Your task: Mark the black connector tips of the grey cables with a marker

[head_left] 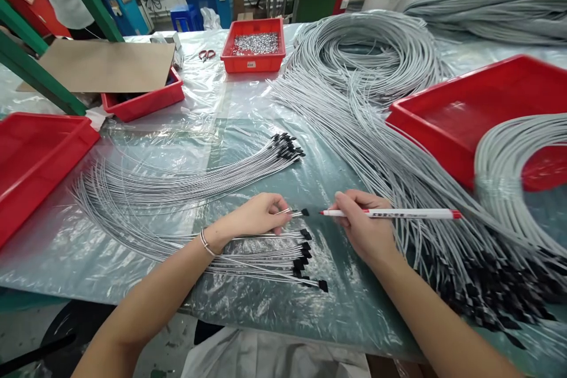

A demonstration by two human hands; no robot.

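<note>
Between thumb and fingers, my left hand (261, 214) pinches a thin grey cable close to its black connector (304, 212). My right hand (365, 224) grips a white marker pen (411, 213) with a red cap end. The pen's red tip points left at that connector, a small gap apart from it. Below my left hand lies a row of cables with black connectors (303, 254), partly under my forearm. Behind it rests a bent bundle of similar cables (221, 180), its black ends gathered together.
A red tray (252, 64) of small metal parts stands at the back, beside red-handled snips (207, 55). Thick grey cable (367, 136) spreads across the right, near a large red bin (443, 112). Another red bin (35, 159) is at left, near green posts. A person stands back left.
</note>
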